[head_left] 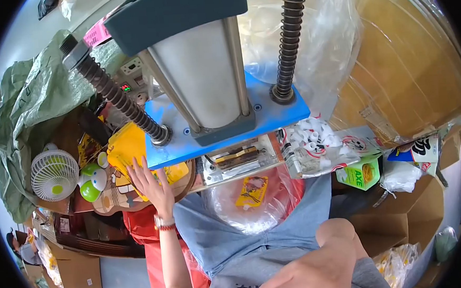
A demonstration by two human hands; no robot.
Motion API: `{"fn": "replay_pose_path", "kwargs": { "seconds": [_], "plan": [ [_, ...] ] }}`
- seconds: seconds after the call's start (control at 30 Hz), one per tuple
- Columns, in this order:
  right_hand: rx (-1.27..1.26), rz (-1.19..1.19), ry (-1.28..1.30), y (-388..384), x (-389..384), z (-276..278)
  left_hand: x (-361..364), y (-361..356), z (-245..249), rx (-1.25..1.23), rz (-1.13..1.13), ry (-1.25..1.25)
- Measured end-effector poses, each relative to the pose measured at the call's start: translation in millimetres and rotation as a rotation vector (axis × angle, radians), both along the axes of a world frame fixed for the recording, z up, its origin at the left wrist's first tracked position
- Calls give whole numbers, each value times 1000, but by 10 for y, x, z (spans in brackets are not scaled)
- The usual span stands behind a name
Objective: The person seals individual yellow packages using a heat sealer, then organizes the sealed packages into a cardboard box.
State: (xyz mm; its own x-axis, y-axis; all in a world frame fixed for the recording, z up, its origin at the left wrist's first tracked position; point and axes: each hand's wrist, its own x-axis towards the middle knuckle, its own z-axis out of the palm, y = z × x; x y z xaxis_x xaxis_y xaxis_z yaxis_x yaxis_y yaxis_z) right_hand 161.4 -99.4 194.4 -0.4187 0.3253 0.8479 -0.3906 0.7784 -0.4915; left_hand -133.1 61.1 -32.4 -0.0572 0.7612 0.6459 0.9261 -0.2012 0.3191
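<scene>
My left hand (pixel 155 188) reaches forward with its fingers stretched out and apart. Its fingertips lie at the yellow plastic pieces (pixel 125 145), which rest on a rounded board with a cartoon print (pixel 118 197). My right hand (pixel 315 271) is close to my chest; its fingers run toward the bottom edge and are partly cut off, so I cannot make out whether it holds anything. In front of me stands a press with a blue plate (pixel 219 137). On my lap lies a clear plastic bag (pixel 229 210) with a yellow printed packet (pixel 252 191) on it.
Left of the press are a small white fan (pixel 54 176) and a green-and-white toy figure (pixel 91 183). To the right, a tray (pixel 300 166) holds several small white pieces, beside a green AXE packet (pixel 360 173). Cardboard boxes (pixel 409 212) stand at the right.
</scene>
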Motion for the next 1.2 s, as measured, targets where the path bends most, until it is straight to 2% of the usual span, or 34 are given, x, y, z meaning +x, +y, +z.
{"fn": "replay_pose_path", "kwargs": {
  "seconds": [0.03, 0.1, 0.13, 0.17, 0.23, 0.3, 0.37, 0.4, 0.47, 0.5, 0.57, 0.6, 0.7, 0.8, 0.87, 0.9, 1.0, 1.07, 1.1, 1.17, 1.2],
  "plan": [
    [-5, -5, -2, 123, -26, 110, 55, -102, -52, -5, -5, -2],
    [696, -222, 57, 399, -80, 294, 106, -315, -151, -72, 37, 252],
    [687, -227, 59, 345, -52, 225, 142, -399, -174, -184, -3, 236],
    [505, -165, 10, 226, 13, 88, 173, -462, -170, -189, -4, 236],
    [154, -27, -89, -58, 164, -265, 201, -554, -133, -410, -113, 349],
    [-165, 124, -195, -145, 210, -525, 146, -597, -189, -232, -236, 203],
    [-239, -51, -250, -19, 80, -643, 103, -691, -170, -122, -298, 134],
    [-395, -348, -178, -90, -58, -850, 111, -712, -108, -144, -299, 110],
    [-823, -317, -274, -90, -170, -1565, 134, -745, -1, -147, -323, 65],
    [-819, -298, -278, -158, -208, -1698, 121, -783, 5, -190, -307, 16],
    [-901, -567, -332, -235, -248, -1841, 189, -859, 106, -279, -271, -167],
    [-637, -759, -245, -194, -189, -1689, 234, -935, 184, -282, -268, -167],
    [-273, -1147, -247, -199, 65, -1242, 442, -1161, 405, -120, -333, -218],
    [-50, -948, -569, 80, 142, -1193, 693, -1345, 681, -93, -452, -115],
    [62, -748, -658, 112, 215, -1098, 748, -1415, 802, -108, -534, -61],
    [41, -689, -599, 77, 229, -1072, 757, -1412, 846, -89, -614, -95],
    [-17, -621, -486, 52, 325, -950, 812, -1448, 903, -255, -801, -273],
    [-104, -815, -529, 167, 337, -1120, 896, -1373, 696, -503, -796, -355],
    [-164, -921, -588, 253, 352, -1178, 943, -1328, 428, -689, -700, -493],
    [-309, -1055, -498, 275, 493, -1234, 1155, -1217, 164, -848, -530, -1045],
    [-346, -1148, -441, 237, 583, -1199, 1215, -1114, 78, -862, -529, -1281]
  ]
}}
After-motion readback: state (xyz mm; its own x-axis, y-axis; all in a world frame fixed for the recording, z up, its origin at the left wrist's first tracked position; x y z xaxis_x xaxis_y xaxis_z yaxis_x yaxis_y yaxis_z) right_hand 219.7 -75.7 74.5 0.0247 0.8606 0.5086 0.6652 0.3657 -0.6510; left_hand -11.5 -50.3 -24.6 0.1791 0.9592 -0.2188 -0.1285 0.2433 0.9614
